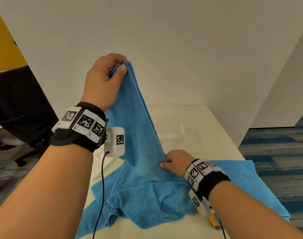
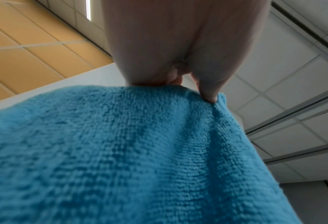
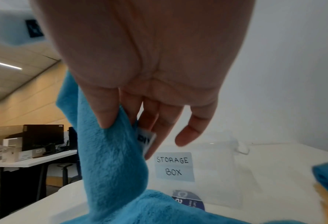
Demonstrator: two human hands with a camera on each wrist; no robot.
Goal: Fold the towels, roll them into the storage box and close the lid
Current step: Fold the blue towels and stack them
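Head view: left hand [image 1: 104, 80] raised high above the desk [image 1: 199, 135], forearm angled up, thumb and curled fingers pinching the top corner of a blue towel [image 1: 140, 131]. Towel hangs down in a taut fold to the right hand [image 1: 175, 162], which is low near the desk, thumb and fingers pinching the towel's lower edge. More blue towel [image 1: 147, 200] lies crumpled on the desk under both arms, another spread flat part [image 1: 242, 176] behind the right wrist. Clear storage box [image 1: 171, 137] sits on the desk behind the hanging towel, faint. Black office chair [image 1: 18, 107] at left.

Left wrist view: left hand [image 2: 178, 45] from below, fingertips [image 2: 210, 94] clamped on the towel [image 2: 121, 151] edge; ceiling tiles behind.

Right wrist view: right hand [image 3: 149, 75] palm toward camera, thumb and index pinching the towel [image 3: 109, 151] by its white tag [image 3: 145, 141]; the other fingers extend loosely. Clear box [image 3: 216, 174] with label "STORAGE BOX" [image 3: 173, 166] just beyond the hand, on the desk [image 3: 293, 159]. Whether a lid is on it, cannot tell.
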